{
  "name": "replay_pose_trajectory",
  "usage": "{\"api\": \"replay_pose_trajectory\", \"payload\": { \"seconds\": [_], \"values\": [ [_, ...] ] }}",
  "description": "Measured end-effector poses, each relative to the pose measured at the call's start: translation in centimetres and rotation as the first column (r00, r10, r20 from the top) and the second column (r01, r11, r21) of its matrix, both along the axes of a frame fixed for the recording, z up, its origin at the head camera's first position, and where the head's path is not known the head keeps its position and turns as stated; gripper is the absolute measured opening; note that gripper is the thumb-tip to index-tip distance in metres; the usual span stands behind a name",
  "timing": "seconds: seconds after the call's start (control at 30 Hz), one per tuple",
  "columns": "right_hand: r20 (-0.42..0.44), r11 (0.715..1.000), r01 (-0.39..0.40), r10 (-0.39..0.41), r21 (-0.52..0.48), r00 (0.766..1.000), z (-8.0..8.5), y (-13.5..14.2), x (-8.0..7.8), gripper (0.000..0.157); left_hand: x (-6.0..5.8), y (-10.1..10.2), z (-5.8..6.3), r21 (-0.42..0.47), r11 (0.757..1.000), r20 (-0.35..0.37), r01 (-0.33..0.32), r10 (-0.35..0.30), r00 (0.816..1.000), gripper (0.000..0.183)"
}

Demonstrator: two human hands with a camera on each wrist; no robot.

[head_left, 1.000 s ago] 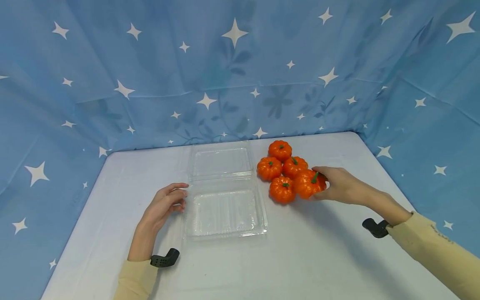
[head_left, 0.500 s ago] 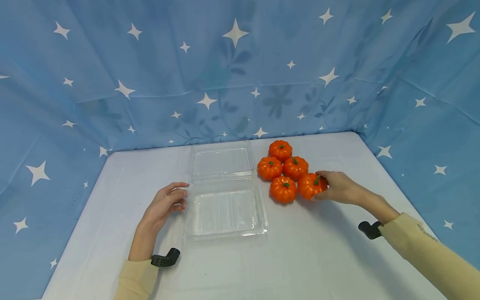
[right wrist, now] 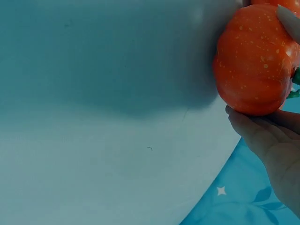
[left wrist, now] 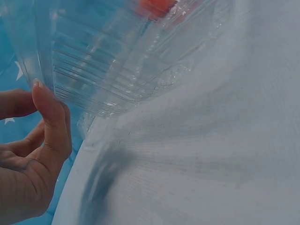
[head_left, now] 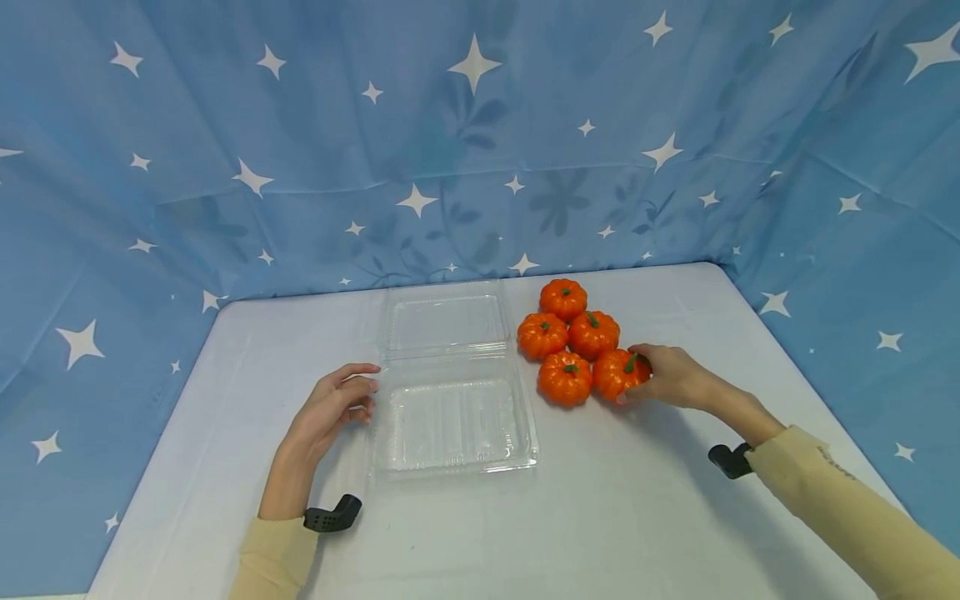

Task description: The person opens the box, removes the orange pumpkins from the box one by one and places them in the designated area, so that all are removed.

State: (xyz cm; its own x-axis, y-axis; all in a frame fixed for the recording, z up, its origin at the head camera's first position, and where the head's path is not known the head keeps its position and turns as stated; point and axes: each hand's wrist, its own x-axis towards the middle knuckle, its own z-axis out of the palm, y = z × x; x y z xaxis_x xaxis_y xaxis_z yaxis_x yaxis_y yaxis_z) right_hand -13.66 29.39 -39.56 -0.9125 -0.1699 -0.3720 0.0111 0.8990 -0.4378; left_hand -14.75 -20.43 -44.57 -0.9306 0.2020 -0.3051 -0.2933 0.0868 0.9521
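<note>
A small orange toy pumpkin [head_left: 618, 375] with a green stem sits at the right front of a cluster of similar pumpkins. My right hand [head_left: 671, 377] grips it from the right, thumb on the near side and fingers on the far side. In the right wrist view, the held pumpkin [right wrist: 253, 61] shows yellow specks. A clear plastic clamshell box [head_left: 457, 421] lies open left of the pumpkins, its lid [head_left: 447, 321] spread toward the back. My left hand [head_left: 326, 412] is at the box's left edge, fingers loosely bent; in the left wrist view, a fingertip [left wrist: 37, 84] appears to touch the rim.
Several other pumpkins stand together: a front one [head_left: 566, 379], a left one [head_left: 542, 336], a middle one [head_left: 593, 335] and a back one [head_left: 563, 299]. A white cloth covers the table [head_left: 480, 542]. A blue star-patterned curtain [head_left: 315, 150] surrounds its back and sides.
My right hand has lowered the pumpkin slightly, and it now sits beside the front pumpkin. The left hand and the clear box have stayed in place.
</note>
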Motion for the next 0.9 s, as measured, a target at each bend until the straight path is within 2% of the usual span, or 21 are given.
{"api": "replay_pose_trajectory", "payload": {
  "seconds": [0.33,0.43,0.57,0.73,0.83,0.9],
  "values": [
    [0.017,1.0,0.024,-0.024,-0.001,1.0,-0.5,-0.5,-0.3,0.093,0.2,-0.3,0.2,-0.023,1.0,-0.007,-0.005,0.005,1.0,0.047],
    [0.019,1.0,0.021,-0.021,-0.003,1.0,-0.7,-0.5,-0.4,0.096,0.4,-0.5,0.3,-0.066,0.998,-0.032,0.001,-0.003,0.999,0.048],
    [0.016,1.0,0.014,-0.014,-0.004,1.0,-0.7,-0.4,-0.3,0.098,0.5,-0.7,0.5,-0.167,0.985,-0.081,0.03,-0.044,0.996,0.049],
    [-0.01,0.999,0.019,-0.02,-0.031,1.0,-0.3,-0.1,0.0,0.095,0.3,-0.7,1.0,-0.328,0.941,-0.149,0.084,-0.14,0.979,0.051],
    [-0.083,0.998,0.019,-0.024,-0.061,0.996,0.2,-0.2,0.1,0.088,0.0,-0.6,1.1,-0.451,0.891,-0.229,0.055,-0.176,0.958,0.051],
    [-0.156,0.997,0.014,-0.026,-0.081,0.987,0.5,-0.4,0.1,0.082,-0.2,-0.5,1.2,-0.525,0.851,-0.312,0.001,-0.194,0.93,0.047]
  ]
}}
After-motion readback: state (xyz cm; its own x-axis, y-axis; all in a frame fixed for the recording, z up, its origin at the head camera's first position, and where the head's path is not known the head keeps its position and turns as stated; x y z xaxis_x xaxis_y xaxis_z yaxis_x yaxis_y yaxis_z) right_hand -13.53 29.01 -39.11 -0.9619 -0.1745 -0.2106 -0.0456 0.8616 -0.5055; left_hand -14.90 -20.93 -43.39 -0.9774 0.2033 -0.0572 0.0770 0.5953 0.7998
